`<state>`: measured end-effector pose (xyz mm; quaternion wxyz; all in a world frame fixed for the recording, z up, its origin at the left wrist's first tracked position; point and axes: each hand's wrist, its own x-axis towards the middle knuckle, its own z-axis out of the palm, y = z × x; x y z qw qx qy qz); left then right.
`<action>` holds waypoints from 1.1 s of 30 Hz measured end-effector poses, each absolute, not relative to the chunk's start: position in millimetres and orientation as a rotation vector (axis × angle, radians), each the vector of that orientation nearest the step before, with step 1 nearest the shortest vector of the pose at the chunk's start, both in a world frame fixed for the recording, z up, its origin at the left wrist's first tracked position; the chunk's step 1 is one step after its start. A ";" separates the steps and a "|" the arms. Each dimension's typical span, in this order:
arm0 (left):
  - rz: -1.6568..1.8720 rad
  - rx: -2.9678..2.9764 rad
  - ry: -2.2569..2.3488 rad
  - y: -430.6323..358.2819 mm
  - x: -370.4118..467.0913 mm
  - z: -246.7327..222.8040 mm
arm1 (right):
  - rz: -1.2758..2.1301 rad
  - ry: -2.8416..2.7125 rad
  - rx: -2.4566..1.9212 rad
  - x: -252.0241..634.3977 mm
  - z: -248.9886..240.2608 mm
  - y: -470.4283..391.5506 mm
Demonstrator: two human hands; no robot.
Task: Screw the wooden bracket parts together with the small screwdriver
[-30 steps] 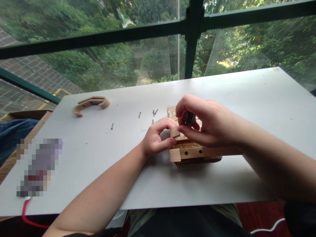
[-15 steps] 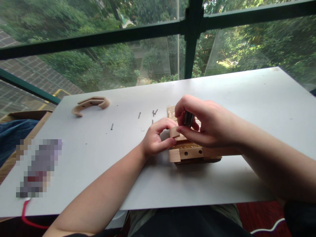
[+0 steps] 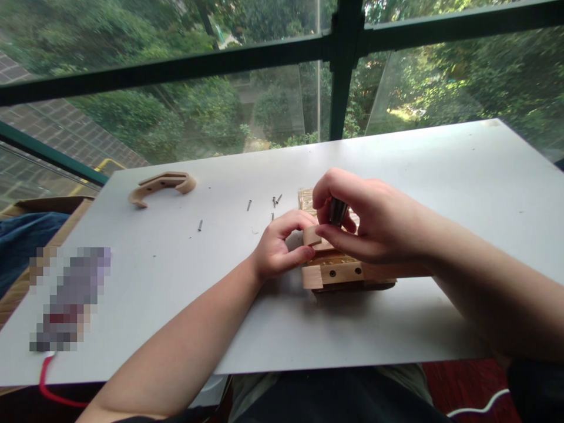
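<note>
closely, right hand (image 3: 374, 226) pinching dark, perhaps metal, cylinder (image 3: 337, 211), left hand (image 3: 282, 247) gripping pale wood block (image 3: 312, 236)

Curved wooden piece (image 3: 162, 185), loose screws (image 3: 249, 205), white table (image 3: 440, 170), red cable (image 3: 53, 388)

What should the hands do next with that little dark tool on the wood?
Probably keep turning the dark tool: the right hand pinches it upright over the curved wooden piece, which the left hand steadies on the wooden assembly.
</note>
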<state>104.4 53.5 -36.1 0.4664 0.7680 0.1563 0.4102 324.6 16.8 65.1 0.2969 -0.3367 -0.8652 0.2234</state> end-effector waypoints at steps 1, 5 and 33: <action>1.006 1.881 0.381 53.5 104.5 -36.1 | 0.596 -2.299 -0.891 324.6 65.0 16.9; 1.007 1.876 0.381 53.6 104.3 -36.8 | 0.597 -2.297 -0.901 324.3 65.8 16.2; 1.002 1.872 0.400 54.0 103.9 -37.7 | 0.596 -2.299 -0.914 323.8 66.7 15.8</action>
